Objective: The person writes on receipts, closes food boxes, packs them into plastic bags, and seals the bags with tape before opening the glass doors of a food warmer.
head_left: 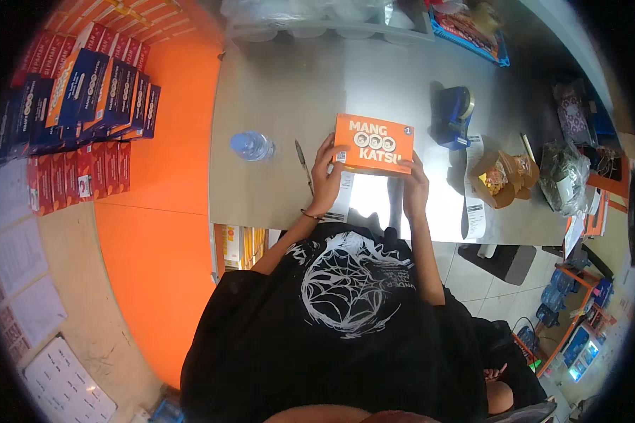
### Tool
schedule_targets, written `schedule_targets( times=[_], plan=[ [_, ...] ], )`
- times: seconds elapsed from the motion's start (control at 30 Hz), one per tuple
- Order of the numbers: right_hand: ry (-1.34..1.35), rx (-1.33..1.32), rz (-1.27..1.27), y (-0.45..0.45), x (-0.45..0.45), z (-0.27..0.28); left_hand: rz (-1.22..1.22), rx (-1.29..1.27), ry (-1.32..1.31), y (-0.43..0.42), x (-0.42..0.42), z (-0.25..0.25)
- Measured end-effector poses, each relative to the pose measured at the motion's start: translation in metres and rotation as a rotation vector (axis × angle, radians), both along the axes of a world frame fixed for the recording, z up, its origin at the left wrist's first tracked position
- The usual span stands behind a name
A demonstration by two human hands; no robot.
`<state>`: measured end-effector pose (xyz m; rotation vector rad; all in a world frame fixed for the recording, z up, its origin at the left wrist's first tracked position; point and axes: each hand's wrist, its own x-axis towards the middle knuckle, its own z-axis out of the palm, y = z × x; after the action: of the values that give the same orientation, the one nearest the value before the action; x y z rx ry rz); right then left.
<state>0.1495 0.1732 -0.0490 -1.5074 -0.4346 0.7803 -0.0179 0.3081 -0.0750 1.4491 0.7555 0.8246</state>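
The left hand [324, 175] and right hand [415, 185] are grasping an orange cardboard box [374, 144] over a shiny metal counter [282, 84]. Left of the grip, a slim tool [303, 158], perhaps a pen, is lying near a clear plastic bottle [252, 146]; rightward, a blue tape dispenser [451, 120] is standing near a brown food carton [485, 180].

At tbl [289, 84]: 1 orng box [374, 143], 1 btl [252, 146], 1 tape disp. [450, 120], 2 rcpts [475, 215]

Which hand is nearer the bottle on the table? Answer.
Left. The left hand is right of the bottle; the right hand is farther right, on the opposite side of the box.
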Motion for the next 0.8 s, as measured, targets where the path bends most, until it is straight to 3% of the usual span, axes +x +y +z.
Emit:
schedule_targets(
  times=[0.07,0.13,0.2,0.23,0.33,0.37,0.5,0.57,0.63,0.7,0.77,0.8],
  plan=[
    [-0.045,-0.019,0.008,0.003,-0.001,0.004,0.029,0.009,-0.071,0.001,-0.003,-0.005],
    [0.071,0.023,-0.05,0.002,-0.001,-0.001,0.058,0.05,0.019,-0.001,-0.005,0.0],
    [-0.108,-0.113,0.037,-0.004,0.006,0.01,0.022,0.199,0.152,0.004,-0.011,0.013],
    [-0.344,-0.147,0.069,-0.002,0.001,0.032,-0.012,0.195,0.21,0.003,-0.014,0.022],
    [-1.065,-0.481,0.307,-0.004,-0.019,0.037,-0.016,0.514,0.384,0.009,-0.013,0.062],
    [-1.197,-0.635,0.611,0.003,-0.021,0.033,-0.003,0.567,0.402,0.015,-0.006,0.073],
    [-1.143,-0.32,0.444,0.043,-0.004,0.064,0.024,0.535,0.327,0.08,0.037,0.112],
    [-1.102,-0.035,0.175,0.112,0.027,0.079,0.13,0.463,0.24,0.124,0.073,0.127],
    [-1.06,0.155,0.087,0.194,0.063,0.109,0.194,0.606,0.108,0.168,0.118,0.126],
    [-1.139,0.332,0.029,0.279,0.102,0.126,0.03,0.53,-0.053,0.208,0.161,0.125],
    [-1.052,0.177,0.059,0.353,0.139,0.117,0.149,0.6,0.067,0.25,0.196,0.107],
    [-1.078,-0.042,0.237,0.385,0.158,0.104,0.269,0.65,0.198,0.264,0.206,0.102]
  ],
)
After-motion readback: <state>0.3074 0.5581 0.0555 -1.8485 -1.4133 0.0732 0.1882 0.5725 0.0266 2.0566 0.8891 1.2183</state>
